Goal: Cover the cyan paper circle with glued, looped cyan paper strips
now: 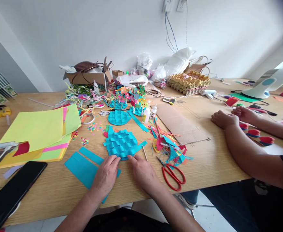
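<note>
A woven piece of turquoise paper strips (122,143) lies on the wooden table (204,161) in front of me. My left hand (106,175) rests with its fingertips on the piece's near edge, fingers bent down and pressing. My right hand (142,170) touches the same edge just to the right, fingers flat on the table. Under my left hand lie turquoise paper sheets (83,166). Red-handled scissors (171,174) sit right of my right hand, and a thin wooden stick (144,152) lies beside the woven piece.
Yellow and green paper sheets (42,132) and a black phone (13,190) are at the left. Paper scraps (170,148), glue bottles (146,115), cardboard (177,124), an egg carton (188,82) and a box (88,77) lie beyond. Another person's arms (247,151) rest at the right.
</note>
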### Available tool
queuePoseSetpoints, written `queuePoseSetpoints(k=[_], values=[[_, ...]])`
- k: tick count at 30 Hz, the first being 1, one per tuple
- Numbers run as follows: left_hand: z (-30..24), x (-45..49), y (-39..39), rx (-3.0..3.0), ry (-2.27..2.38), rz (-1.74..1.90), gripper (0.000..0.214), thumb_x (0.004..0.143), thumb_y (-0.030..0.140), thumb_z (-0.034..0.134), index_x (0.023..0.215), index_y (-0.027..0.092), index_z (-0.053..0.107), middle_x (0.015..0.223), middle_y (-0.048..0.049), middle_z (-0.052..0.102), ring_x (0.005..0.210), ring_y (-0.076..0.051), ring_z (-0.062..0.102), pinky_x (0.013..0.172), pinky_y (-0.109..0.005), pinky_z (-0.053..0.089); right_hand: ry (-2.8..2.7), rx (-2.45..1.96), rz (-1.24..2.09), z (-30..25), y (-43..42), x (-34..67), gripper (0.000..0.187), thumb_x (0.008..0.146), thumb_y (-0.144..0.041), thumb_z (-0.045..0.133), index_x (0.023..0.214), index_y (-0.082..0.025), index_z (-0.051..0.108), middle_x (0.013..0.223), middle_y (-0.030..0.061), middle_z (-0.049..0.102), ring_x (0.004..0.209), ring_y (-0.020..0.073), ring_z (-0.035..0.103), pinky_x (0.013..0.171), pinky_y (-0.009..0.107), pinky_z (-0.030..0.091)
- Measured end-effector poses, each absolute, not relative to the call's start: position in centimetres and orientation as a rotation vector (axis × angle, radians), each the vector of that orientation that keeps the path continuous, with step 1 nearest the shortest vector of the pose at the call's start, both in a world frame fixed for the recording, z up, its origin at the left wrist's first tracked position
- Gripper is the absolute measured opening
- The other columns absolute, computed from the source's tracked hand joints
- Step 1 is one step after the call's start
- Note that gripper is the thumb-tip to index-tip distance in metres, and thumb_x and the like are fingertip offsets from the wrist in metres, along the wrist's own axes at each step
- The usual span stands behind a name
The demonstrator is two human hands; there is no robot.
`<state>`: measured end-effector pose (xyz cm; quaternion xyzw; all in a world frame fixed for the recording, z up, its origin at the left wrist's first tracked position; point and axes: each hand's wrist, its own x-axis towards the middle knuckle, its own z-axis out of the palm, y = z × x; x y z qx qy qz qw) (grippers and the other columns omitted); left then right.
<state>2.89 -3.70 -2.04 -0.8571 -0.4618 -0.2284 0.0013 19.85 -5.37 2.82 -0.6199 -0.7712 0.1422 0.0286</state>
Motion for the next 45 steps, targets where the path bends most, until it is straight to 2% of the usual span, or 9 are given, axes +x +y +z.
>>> queuePoseSetpoints(k=[9, 45], values=[[-1.8, 2.88, -3.71, -2.683, -1.398, -0.73, 0.032, 0.084, 0.007, 0.035, 0.103, 0.018, 0.058, 0.098, -0.0066, 0.06, 0.085, -0.019, 0.058, 0.074, -0.032, 0.051, -2.41, -1.916, 0.428, 2.74, -5.26, 19.71, 0.044, 0.081, -0.011, 0.034, 0.122, -0.023, 0.048, 0.097, 0.0083, 0.061, 0.078, 0.02, 0.062, 0.056, 0.025, 0.038], [-2.21, 2.8, -3.64, -2.68, -1.392, -0.748, 0.036, 0.08, 0.003, 0.034, 0.103, 0.018, 0.058, 0.101, -0.0075, 0.06, 0.091, -0.021, 0.058, 0.079, -0.035, 0.051, -2.361, -1.982, 0.484, 2.94, -4.99, 19.55, 0.045, 0.082, -0.012, 0.034, 0.123, -0.027, 0.045, 0.101, 0.0072, 0.059, 0.075, 0.0206, 0.061, 0.058, 0.027, 0.038]])
